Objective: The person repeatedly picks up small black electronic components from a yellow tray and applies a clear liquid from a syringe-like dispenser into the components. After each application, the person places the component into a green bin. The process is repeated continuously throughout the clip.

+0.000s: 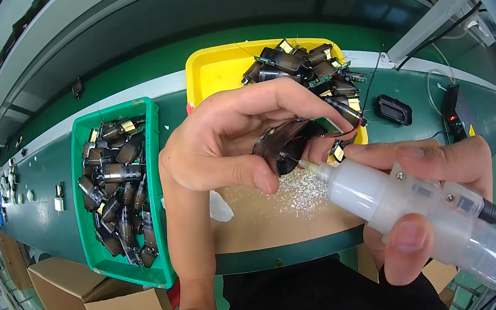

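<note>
My left hand (214,137) is closed around a small dark translucent plastic housing (272,145), pinched between thumb and fingers. A green circuit board (327,126) sits at the housing's right end, with a thin red wire near it. My right hand (445,159) grips a whitish translucent dispensing syringe (361,193) from both sides, thumb below and fingers above. A small clip-on unit with screws is attached along the syringe's barrel. The syringe's narrow nozzle points up and left, at the open end of the housing; whether it touches cannot be told.
A green tray (156,136) full of similar dark housings stands on the left. Behind my left hand is a yellow tray (205,75) holding more of them. White bits (304,194) litter a brown board (252,230). A black device (457,113) with a red light stands right; cardboard boxes (65,276) are lower left.
</note>
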`<state>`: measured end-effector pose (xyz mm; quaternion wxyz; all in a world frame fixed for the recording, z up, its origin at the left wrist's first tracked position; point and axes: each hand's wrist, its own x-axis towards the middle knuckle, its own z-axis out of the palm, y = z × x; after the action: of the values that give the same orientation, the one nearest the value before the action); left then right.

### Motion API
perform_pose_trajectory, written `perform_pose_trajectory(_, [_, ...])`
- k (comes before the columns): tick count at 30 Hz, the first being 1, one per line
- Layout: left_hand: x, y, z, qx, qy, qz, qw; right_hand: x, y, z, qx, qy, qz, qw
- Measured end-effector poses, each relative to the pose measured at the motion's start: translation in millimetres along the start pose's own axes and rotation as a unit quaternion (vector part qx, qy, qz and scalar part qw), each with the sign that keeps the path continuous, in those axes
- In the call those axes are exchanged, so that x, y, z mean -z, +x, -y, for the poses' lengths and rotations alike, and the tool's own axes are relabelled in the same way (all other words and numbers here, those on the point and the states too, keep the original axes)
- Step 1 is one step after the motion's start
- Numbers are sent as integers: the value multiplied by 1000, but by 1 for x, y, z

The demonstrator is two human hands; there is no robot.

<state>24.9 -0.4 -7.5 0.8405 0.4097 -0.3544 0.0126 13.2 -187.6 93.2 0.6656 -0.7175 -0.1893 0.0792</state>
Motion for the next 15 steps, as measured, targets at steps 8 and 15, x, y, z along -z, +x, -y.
perform_pose_trajectory(8, [-11,-2,1,14,12,-103,994,3,-4,-14,67,-27,-3,997])
perform_pose_trajectory(15, [-10,-4,3,3,1,-108,994,4,-6,-17,84,-39,-2,996])
